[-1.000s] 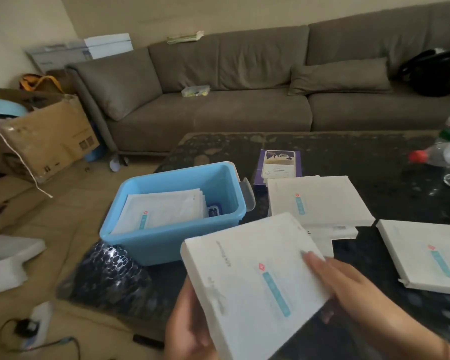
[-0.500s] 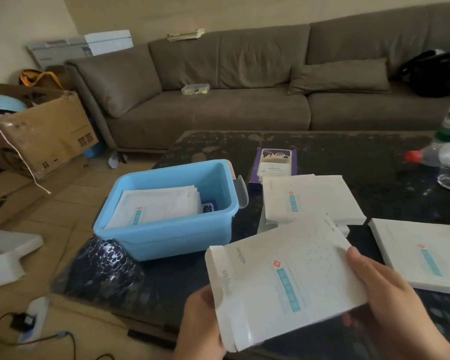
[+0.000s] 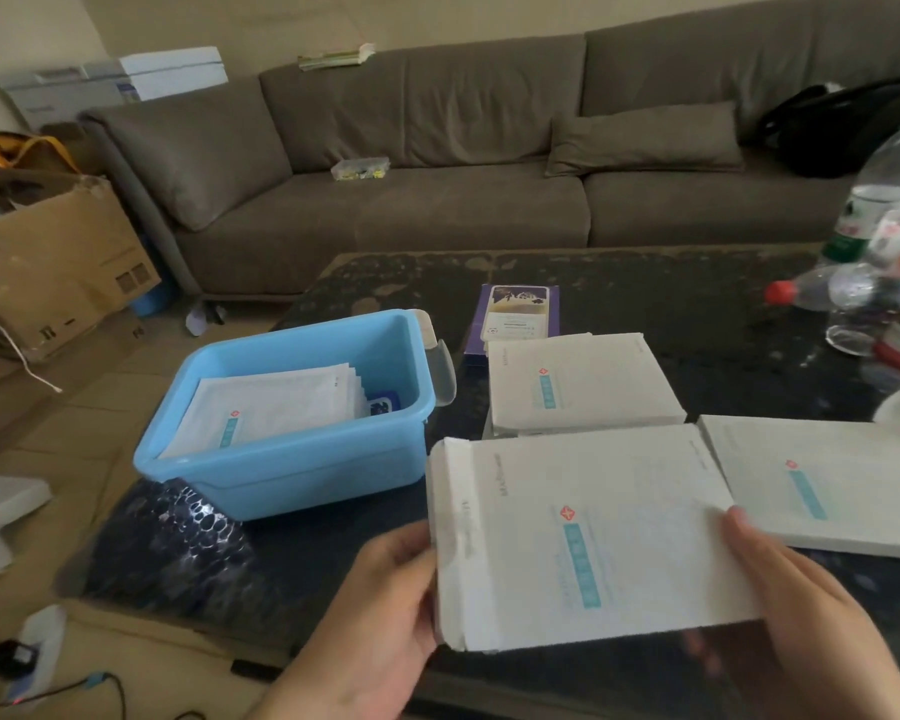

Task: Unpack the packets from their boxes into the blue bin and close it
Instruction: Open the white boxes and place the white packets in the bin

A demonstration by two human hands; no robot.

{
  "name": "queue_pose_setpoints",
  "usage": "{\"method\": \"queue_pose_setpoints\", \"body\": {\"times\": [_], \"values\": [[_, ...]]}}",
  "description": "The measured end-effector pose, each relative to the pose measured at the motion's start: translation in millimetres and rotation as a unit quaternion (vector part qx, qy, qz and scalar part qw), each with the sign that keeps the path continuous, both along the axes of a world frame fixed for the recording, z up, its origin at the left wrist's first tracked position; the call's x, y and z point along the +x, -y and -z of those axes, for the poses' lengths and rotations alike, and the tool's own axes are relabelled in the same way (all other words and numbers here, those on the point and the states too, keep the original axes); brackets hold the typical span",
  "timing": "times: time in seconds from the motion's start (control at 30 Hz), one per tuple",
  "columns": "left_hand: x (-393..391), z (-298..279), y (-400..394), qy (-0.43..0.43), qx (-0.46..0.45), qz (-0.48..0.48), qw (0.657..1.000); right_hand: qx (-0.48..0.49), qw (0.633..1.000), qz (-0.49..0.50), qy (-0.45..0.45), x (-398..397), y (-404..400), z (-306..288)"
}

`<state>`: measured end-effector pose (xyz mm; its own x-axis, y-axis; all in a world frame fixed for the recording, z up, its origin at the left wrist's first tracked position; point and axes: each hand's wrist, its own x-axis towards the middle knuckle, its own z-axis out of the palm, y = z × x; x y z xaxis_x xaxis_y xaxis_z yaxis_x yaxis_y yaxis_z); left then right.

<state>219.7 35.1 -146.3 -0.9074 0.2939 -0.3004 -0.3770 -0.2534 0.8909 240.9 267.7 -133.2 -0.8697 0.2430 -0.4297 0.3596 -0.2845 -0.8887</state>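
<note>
I hold a flat white box [image 3: 583, 537] with a teal stripe over the dark table's near edge. My left hand [image 3: 380, 621] grips its left flap end, and my right hand [image 3: 801, 610] grips its right edge. The open blue bin [image 3: 292, 470] stands to the left with a stack of white packets [image 3: 276, 413] inside. Two more white boxes lie on the table: one [image 3: 578, 381] behind the held box, another [image 3: 827, 480] at the right. A purple box [image 3: 515, 314] lies farther back.
Plastic bottles [image 3: 863, 288] crowd the table's [image 3: 697, 304] right side. A brown sofa [image 3: 437, 174] runs along the back. A cardboard carton [image 3: 58, 267] stands on the floor at the left, and cables lie at the lower left.
I have turned the white box from tilted to nearly flat and level, with its flap end now at the left. The view has shifted slightly rightward.
</note>
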Motion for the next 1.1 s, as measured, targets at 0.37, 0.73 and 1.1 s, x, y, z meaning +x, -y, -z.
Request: {"method": "queue_pose_setpoints", "body": {"times": [0.37, 0.73, 1.1], "values": [[-4.0, 22.5, 15.8, -0.036, -0.358, -0.042, 0.932, 0.508, 0.828, -0.236, 0.009, -3.7, -47.1, 5.5], [-9.8, 27.4, 28.7, -0.048, -0.392, -0.063, 0.917, 0.628, 0.671, -0.238, -0.314, -10.2, -5.1, 51.6], [9.2, 22.8, 71.3, -0.018, -0.28, -0.209, 0.937, 0.663, 0.633, -0.261, -0.303, -20.0, 1.6, 48.1]]}}
